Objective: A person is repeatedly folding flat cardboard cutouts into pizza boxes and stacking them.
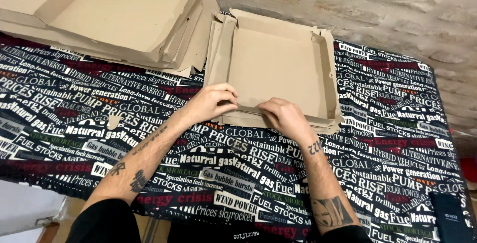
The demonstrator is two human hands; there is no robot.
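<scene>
Resting on the counter [348, 173], a brown cardboard box tray [276, 66] is lying open side up toward the far middle of the surface, with its side walls standing and its near edge facing the person. Both hands are working at that near edge: the left hand [211, 103] is curling over the near left corner, fingers bent and pressing down on the folded cardboard flap [243, 109], while the right hand [285, 116] is lying just beside it, palm down, fingers tucked against the same flap. The two hands are sitting close together, nearly touching, both clamped on the near wall of the tray. Under the tray, further flat cardboard layers are showing at the near right corner and along the left side, so it is sitting on at least a few other pieces. Just to the left, touching or overlapping the tray's left side, a stack of flat cardboard blanks [99, 19] is spreading across the far left of the counter, with one partly folded piece lying on top. A small loose scrap of cardboard [114, 121] is lying on the cloth, well apart from the hands, to the left. The counter is covered by a black cloth printed with white, red and green lettering. Behind it, a rough pale brick wall [397, 9] is running along the far side. A dark flat object [449, 218] is lying at the near right corner.
</scene>
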